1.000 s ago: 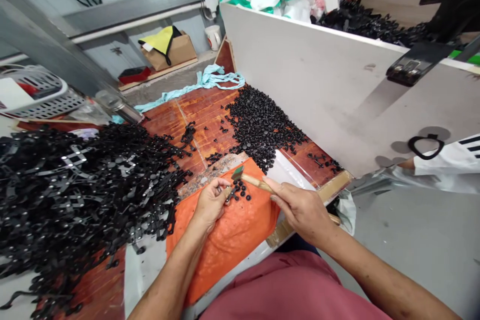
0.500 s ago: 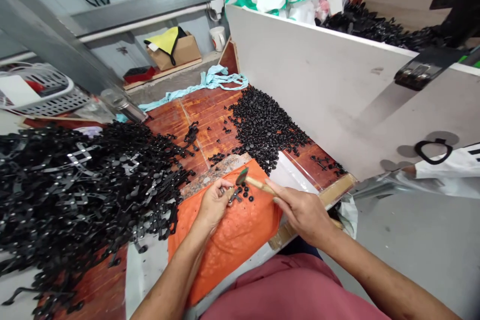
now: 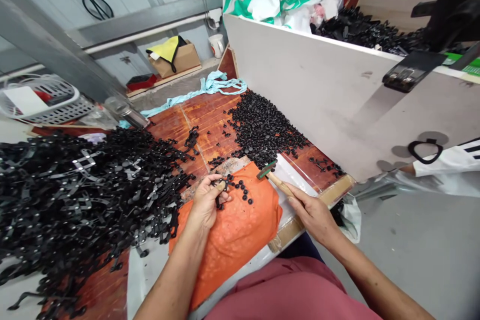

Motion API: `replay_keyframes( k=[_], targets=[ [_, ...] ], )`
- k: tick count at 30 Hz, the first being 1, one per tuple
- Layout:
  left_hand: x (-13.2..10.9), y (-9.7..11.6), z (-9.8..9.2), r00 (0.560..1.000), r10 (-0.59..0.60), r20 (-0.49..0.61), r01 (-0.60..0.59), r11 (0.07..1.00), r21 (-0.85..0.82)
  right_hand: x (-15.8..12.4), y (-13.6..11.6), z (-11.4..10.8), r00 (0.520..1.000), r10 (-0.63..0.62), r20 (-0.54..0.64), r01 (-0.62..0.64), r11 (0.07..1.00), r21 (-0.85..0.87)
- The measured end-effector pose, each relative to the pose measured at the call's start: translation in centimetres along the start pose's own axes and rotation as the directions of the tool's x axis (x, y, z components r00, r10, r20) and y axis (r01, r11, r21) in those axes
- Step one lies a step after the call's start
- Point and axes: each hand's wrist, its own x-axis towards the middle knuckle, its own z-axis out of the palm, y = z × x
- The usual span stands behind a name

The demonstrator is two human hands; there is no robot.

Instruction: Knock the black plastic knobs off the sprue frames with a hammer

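Over the orange cloth [image 3: 232, 250], my left hand [image 3: 205, 201] pinches a small black linked part [image 3: 218, 201] between thumb and fingers. Its exact shape is partly covered by the fingers. My right hand [image 3: 313, 214] grips the wooden handle of a hammer [image 3: 279, 182], whose dark green head is raised above the cloth's far right corner, apart from the part. Several small round black pieces [image 3: 245, 191] lie on the cloth between the two hands. A speckled stone slab [image 3: 228, 165] shows from under the cloth's far edge.
A large heap of black linked parts [image 3: 93, 185] covers the left side. Small black studs [image 3: 262, 122] are piled beyond the cloth, against a tall white board [image 3: 318, 90]. Light blue cloth strips [image 3: 210, 85], a basket [image 3: 48, 100] and a mug [image 3: 216, 46] stand farther back.
My right hand has drawn the hammer up and right, away from my left hand. My left hand has moved slightly left and up with the black part, off the round pieces.
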Motion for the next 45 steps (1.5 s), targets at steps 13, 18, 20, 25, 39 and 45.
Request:
replay_keyframes(
  k=[13,18,20,25,39,45],
  targets=[
    [0.7,-1.2,0.7,0.999,0.013,-0.044,-0.01,0.998,0.065,0.0,-0.4,-0.1,1.0,-0.005,0.028,0.007,0.997,-0.081],
    [0.5,-0.8,0.7,0.998,-0.007,-0.064,0.008,1.0,0.022,0.3,-1.0,-0.5,0.995,-0.017,0.095,0.032,0.986,-0.161],
    [0.4,-0.6,0.6,0.999,-0.02,-0.045,0.02,1.0,0.003,0.5,-1.2,-0.5,0.992,-0.024,0.12,0.046,0.982,-0.184],
    [0.4,-0.4,0.4,0.999,-0.036,-0.014,0.036,0.999,-0.027,0.6,-1.3,-0.5,0.994,-0.011,0.113,0.034,0.978,-0.207],
    [0.4,-1.2,1.0,0.997,0.05,-0.061,-0.05,0.999,0.006,0.6,-1.9,-0.8,0.992,-0.048,0.119,0.073,0.972,-0.223],
    [0.6,-1.6,0.8,0.996,0.064,-0.068,-0.062,0.997,0.039,1.4,-4.8,-1.3,0.968,-0.247,0.036,0.249,0.945,-0.214]
  ],
)
